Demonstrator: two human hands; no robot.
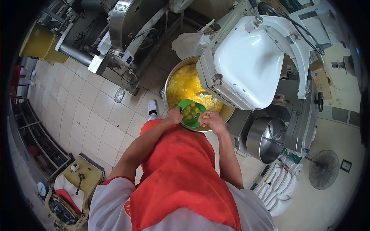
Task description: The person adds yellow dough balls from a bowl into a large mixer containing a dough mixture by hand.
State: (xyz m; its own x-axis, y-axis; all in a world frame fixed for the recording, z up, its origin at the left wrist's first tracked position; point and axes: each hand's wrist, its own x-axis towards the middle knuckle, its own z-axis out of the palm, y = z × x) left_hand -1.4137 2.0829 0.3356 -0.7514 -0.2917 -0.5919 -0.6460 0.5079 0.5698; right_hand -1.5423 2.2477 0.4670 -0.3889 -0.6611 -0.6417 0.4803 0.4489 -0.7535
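Observation:
My left hand (174,116) grips the rim of a green plastic bowl (199,106) at its left side. Several round yellow egg yolks (190,114) lie in clear liquid inside it. At the bowl's right edge, the bent fingers of my right hand (213,121) hold a small yellow piece (206,117), which looks like a yolk. Both hands are above the near side of a large steel mixing bowl (167,99). Yellow liquid egg and pale lumps (185,79) fill much of that bowl, and part of a metal mixer arm (203,93) shows in it.
A large mixer with a white cover (248,60) overhangs the steel bowl's right side. Another steel mixing bowl (264,140) sits tilted at right. A dough-sheeting machine (115,55) stands at upper left, and a yellow bin (43,43) beyond it. A drain cover (119,95) lies in the tiled floor.

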